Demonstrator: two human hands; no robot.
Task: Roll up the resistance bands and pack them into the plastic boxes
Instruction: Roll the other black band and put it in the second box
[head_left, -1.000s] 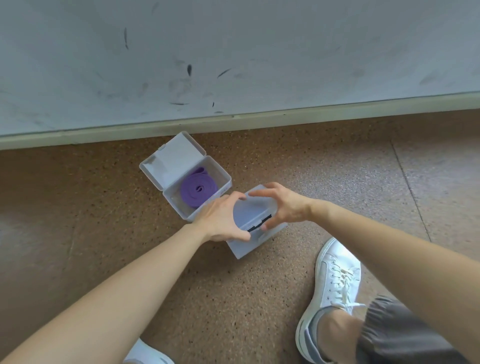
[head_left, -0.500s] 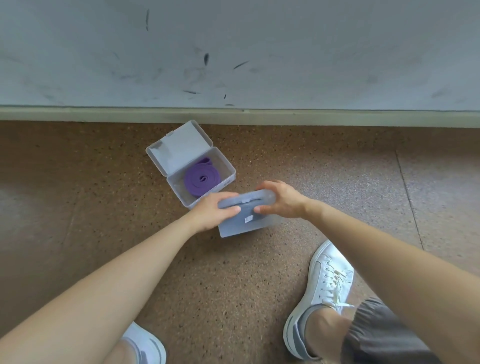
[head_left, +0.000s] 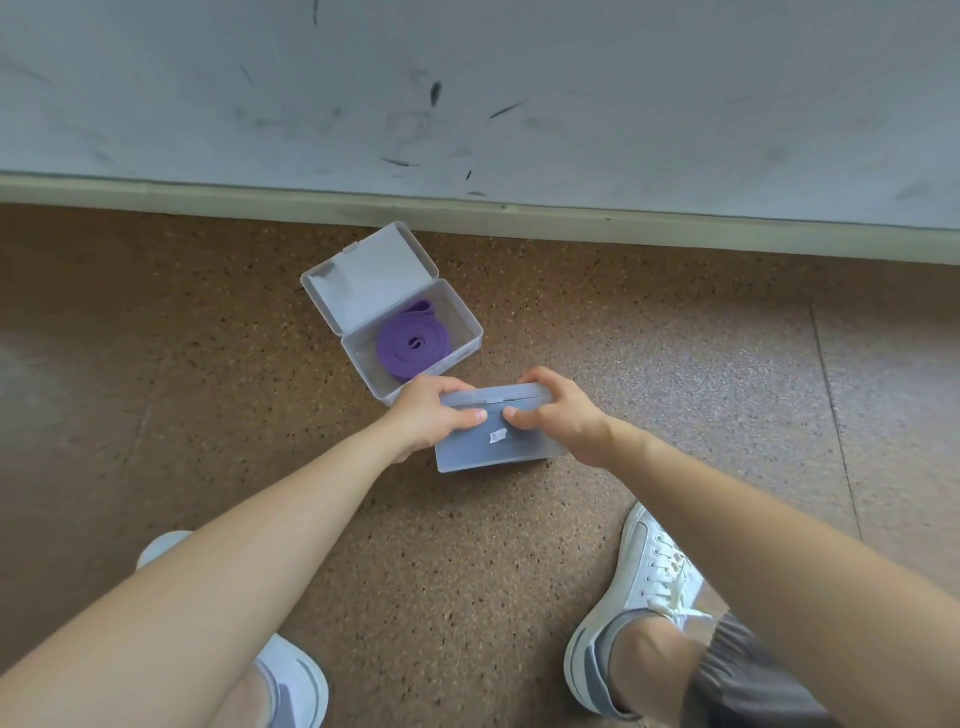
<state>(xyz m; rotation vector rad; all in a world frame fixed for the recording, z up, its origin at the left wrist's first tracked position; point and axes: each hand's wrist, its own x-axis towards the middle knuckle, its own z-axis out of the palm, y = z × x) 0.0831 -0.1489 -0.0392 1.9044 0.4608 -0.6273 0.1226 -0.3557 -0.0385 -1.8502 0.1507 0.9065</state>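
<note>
Head view: open box (head_left: 464, 347) with purple band (head_left: 413, 343) behind closed box (head_left: 493, 453); shoe (head_left: 641, 584) nearby.

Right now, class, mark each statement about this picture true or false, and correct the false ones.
1. The rolled purple band lies in the open box. True.
2. The left grip and right grip both hold the near box. True.
3. The near box's lid stands open. False: it is down on the box.
4. The open box stands on top of the near box. False: it stands on the floor beyond it.
5. The shoe is black. False: it is white.
</note>
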